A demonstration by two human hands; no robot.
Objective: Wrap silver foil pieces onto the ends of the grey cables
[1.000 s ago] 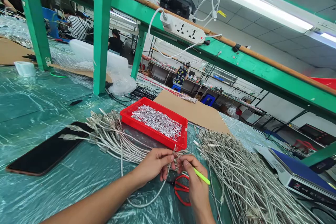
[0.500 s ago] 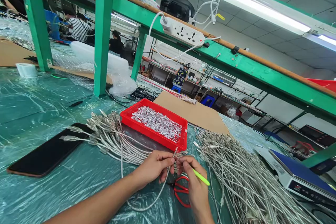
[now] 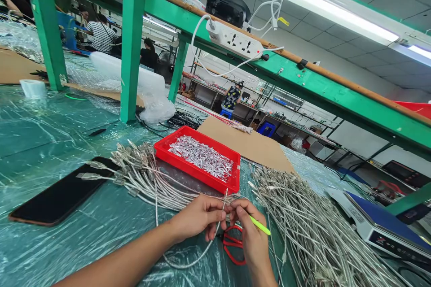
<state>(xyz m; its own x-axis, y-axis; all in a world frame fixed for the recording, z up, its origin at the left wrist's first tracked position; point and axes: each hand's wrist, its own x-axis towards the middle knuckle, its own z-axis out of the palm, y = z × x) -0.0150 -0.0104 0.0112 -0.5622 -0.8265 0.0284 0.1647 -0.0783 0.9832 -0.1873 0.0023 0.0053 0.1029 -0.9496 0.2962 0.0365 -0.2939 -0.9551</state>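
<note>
Near the centre, my left hand point(image 3: 200, 217) pinches a grey braided cable point(image 3: 202, 255) close to its upper end; the cable loops down over the table. My right hand point(image 3: 252, 233) meets it fingertip to fingertip, closed on a tool with a yellow-green handle point(image 3: 260, 225), whose tip is hidden by the fingers. Red-handled scissors point(image 3: 233, 245) lie beneath and between the hands. Just beyond stands a red tray point(image 3: 193, 172) of small silvery pieces point(image 3: 202, 157). A bundle of cables with metal connectors point(image 3: 139, 170) lies left of the tray.
A dark phone point(image 3: 54, 197) lies at the left. Many braided cables point(image 3: 303, 219) cover the right side, beside a scale point(image 3: 387, 228). Cardboard point(image 3: 247, 143) lies behind the tray. Green posts point(image 3: 132, 45) and a beam with a power strip point(image 3: 235, 41) rise beyond. People sit farther back.
The cable end between the fingers stands slightly more upright. My right hand and the yellow-green handle have shifted slightly right and down.
</note>
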